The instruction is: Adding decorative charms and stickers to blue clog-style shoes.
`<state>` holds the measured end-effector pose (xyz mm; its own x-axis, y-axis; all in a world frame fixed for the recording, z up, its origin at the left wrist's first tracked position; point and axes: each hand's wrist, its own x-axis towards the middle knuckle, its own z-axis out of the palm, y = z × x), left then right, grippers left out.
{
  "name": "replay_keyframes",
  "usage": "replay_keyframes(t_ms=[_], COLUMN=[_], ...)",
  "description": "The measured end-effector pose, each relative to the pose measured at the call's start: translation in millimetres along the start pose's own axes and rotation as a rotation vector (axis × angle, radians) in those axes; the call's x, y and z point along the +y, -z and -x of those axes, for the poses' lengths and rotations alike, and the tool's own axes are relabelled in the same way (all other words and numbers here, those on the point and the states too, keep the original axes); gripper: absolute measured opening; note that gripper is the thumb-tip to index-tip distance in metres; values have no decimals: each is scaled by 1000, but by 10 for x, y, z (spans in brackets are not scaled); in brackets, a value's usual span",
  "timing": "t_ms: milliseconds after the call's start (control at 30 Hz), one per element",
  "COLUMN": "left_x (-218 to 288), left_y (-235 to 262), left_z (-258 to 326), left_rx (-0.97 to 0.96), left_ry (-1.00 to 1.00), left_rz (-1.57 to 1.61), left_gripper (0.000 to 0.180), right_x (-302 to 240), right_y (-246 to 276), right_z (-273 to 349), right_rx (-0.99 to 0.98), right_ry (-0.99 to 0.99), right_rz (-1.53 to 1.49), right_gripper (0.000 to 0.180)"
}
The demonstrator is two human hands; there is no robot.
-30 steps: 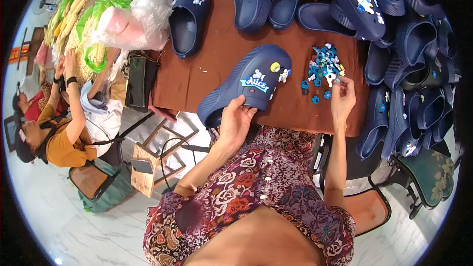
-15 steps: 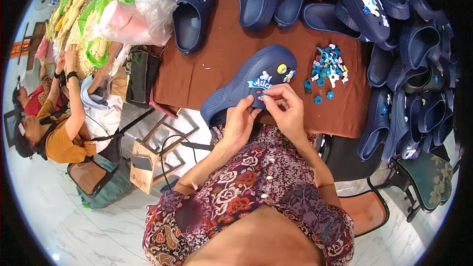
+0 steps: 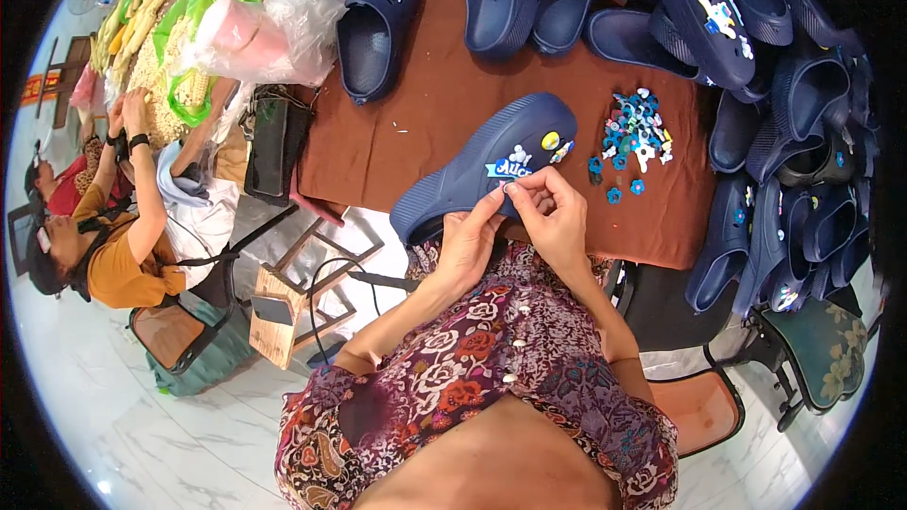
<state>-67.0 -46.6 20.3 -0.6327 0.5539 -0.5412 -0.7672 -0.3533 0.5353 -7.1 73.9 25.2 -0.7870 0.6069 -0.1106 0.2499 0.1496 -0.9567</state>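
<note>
A navy clog lies on the brown cloth in front of me, its toe pointing away to the right. On its upper sit a lettered charm, a round yellow charm and other small figures. Over the near side of the clog, my right hand pinches a small shoe charm between thumb and forefinger. My left hand is closed beside it, thumb tip meeting the same charm. The fingertips mostly hide this charm. A pile of loose blue, white and teal charms lies to the right.
Many navy clogs are heaped along the right side. A decorated clog and a plain pair stand at the back. Left are a plastic bag, a black pouch, corn and two people. A brown cloth covers the table.
The left thumb has lifted off the clog's side and come up to the right fingertips at the small charm. The whole view has shifted slightly.
</note>
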Motion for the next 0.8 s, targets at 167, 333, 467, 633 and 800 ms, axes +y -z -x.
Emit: replay_keyframes(t_ms=[167, 333, 467, 633, 800], left_x=[-15, -55, -103, -141, -142], left_y=[3, -27, -21, -13, -8], left_z=[-47, -107, -148, -188, -261], left_rx=[19, 66, 101, 117, 156], left_ry=[30, -101, -109, -216, -260], left_rz=[-85, -75, -108, -148, -165], left_gripper=[26, 40, 40, 38, 34], right_x=[-33, -73, -43, 14, 127], right_y=[-23, 9, 38, 50, 90], right_z=[32, 40, 22, 39, 43], right_rx=[40, 42, 15, 16, 53], right_ry=[35, 73, 66, 64, 47], right_rz=[8, 48, 50, -8, -39], right_gripper=[11, 9, 7, 7, 12])
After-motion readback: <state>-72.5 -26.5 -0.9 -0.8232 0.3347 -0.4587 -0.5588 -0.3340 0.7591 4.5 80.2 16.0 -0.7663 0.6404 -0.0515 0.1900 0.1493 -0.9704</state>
